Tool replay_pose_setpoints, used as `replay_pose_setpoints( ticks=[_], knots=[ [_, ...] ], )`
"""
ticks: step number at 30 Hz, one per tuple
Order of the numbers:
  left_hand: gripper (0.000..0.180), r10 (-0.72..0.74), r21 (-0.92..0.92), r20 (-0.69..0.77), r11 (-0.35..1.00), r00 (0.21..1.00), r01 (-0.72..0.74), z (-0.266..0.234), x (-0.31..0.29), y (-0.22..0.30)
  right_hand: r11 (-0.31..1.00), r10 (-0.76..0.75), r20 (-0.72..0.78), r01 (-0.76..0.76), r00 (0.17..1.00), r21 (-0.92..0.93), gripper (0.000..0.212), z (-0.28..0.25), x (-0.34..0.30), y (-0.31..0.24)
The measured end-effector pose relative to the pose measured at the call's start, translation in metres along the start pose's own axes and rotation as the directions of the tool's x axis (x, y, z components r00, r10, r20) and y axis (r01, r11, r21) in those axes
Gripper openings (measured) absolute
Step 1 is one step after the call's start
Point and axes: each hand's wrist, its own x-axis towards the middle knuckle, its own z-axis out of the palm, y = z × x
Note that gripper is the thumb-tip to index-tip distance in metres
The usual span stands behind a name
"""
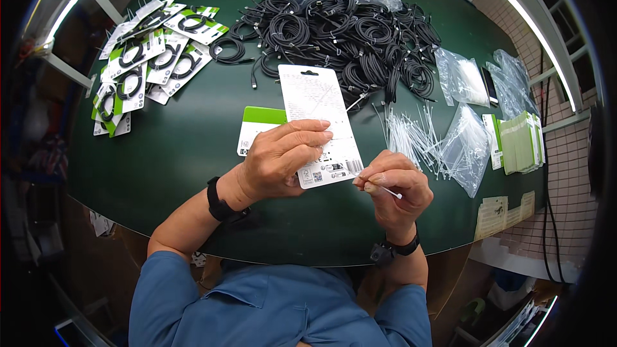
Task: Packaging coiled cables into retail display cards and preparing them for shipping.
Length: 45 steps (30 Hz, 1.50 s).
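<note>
My left hand (277,159) is closed on a white backing card (313,97) with a hang hole at its top, fingers lying across its printed back. At the card's lower right corner, my right hand (402,187) pinches a white cable tie (393,193), whose head sticks out past the fingers. Most of that tie is hidden by the fingertips. Another card with a green band (263,115) lies on the table, partly behind the held card and my left hand. Whether a cable sits on the far side of the held card does not show.
Coiled black cables (340,32) form a big heap at the back of the green table (160,180). Carded cables (138,67) are piled at the left. Loose cable ties (416,136), a clear plastic bag (464,148) and stacked green-white cards (518,144) lie at the right.
</note>
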Motion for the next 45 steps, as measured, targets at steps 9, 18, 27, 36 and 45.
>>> replay_pose_setpoints(
  ticks=[9, 18, 27, 36, 45],
  knots=[
    [0.028, -0.015, -0.010, -0.008, 1.000, 1.000, 0.015, 0.002, 0.001, 0.003, 1.000, 0.009, 0.023, -0.008, 1.000, -0.026, 0.018, -0.001, 0.000, 0.001],
    [0.032, -0.004, -0.007, 0.012, 1.000, 1.000, 0.004, 0.001, -0.001, 0.002, 0.999, 0.038, 0.019, -0.038, 0.999, -0.005, 0.018, -0.001, 0.000, 0.001],
    [0.031, -0.012, -0.020, 0.011, 1.000, 1.000, 0.012, 0.002, 0.005, 0.012, 0.988, 0.070, 0.109, -0.055, 0.992, -0.142, 0.026, -0.002, 0.004, 0.001],
    [0.023, 0.084, 0.143, 0.048, 0.986, 0.995, -0.090, -0.011, 0.013, 0.049, 0.946, 0.258, 0.210, -0.203, 0.943, -0.251, 0.024, -0.014, 0.016, -0.017],
    [0.018, 0.109, 0.025, -0.040, 0.994, 0.993, -0.108, -0.019, 0.024, 0.077, 0.923, 0.365, 0.343, -0.385, 0.866, -0.011, 0.014, -0.018, 0.033, -0.036]
  ],
)
